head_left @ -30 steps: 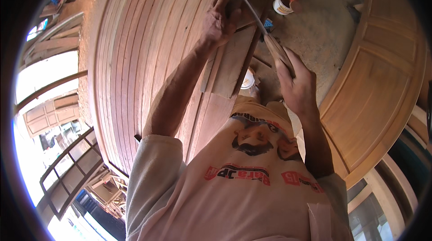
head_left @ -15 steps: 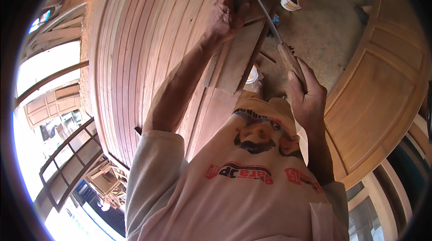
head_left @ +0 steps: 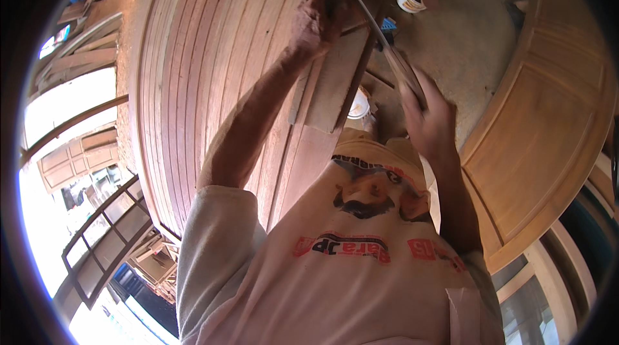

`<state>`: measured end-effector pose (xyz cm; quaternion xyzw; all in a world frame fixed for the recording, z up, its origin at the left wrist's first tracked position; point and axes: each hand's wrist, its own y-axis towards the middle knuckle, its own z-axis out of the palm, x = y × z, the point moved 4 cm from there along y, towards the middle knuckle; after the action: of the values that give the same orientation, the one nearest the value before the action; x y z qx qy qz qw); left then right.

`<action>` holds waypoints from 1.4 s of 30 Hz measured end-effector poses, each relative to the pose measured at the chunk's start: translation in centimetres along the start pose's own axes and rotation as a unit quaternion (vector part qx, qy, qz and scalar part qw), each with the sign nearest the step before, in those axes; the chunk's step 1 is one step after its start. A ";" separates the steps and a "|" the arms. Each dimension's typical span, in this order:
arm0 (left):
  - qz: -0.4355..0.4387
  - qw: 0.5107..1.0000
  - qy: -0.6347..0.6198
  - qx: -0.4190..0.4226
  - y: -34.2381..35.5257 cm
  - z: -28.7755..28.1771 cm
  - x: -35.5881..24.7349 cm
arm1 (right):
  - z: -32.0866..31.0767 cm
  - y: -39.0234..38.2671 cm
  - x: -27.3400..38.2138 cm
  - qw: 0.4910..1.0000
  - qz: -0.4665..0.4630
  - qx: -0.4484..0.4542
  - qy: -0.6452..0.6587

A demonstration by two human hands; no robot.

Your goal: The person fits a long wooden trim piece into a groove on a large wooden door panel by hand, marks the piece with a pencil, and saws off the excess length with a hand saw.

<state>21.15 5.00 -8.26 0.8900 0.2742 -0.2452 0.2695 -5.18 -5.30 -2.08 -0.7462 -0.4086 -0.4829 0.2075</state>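
Note:
My right hand (head_left: pixel 425 106) is closed round the wooden handle (head_left: pixel 403 68) of a tool with a long, thin metal blade (head_left: pixel 364 6), which slants up to the left. My left hand (head_left: pixel 313 26) is curled at the edge of the pale slatted wooden surface (head_left: pixel 219 35), just left of the blade; what its fingers grip is hidden in shadow and blur. Below it lies a narrow board (head_left: pixel 329 93) along that edge, beside a dark strip of wood.
A white bucket (head_left: pixel 408 0), a small blue object (head_left: pixel 389 25) and a second white container (head_left: pixel 358 108) are lower down. A panelled door (head_left: pixel 535 145) stands at the right. At the left are timber pieces and a gridded frame (head_left: pixel 103 229).
Over the last second my right hand and the tool went down and right, then back up and left. My left hand shifted slightly right, then back left.

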 end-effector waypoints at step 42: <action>-0.037 0.999 -0.006 0.008 1.5 -0.2 -1.6 | 4.0 8.2 -0.4 0.998 -0.062 -0.018 -0.007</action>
<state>20.98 3.57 -6.65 0.8799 0.3033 -0.2627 0.2545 3.63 -7.39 -3.51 -0.7265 -0.4470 -0.4966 0.1609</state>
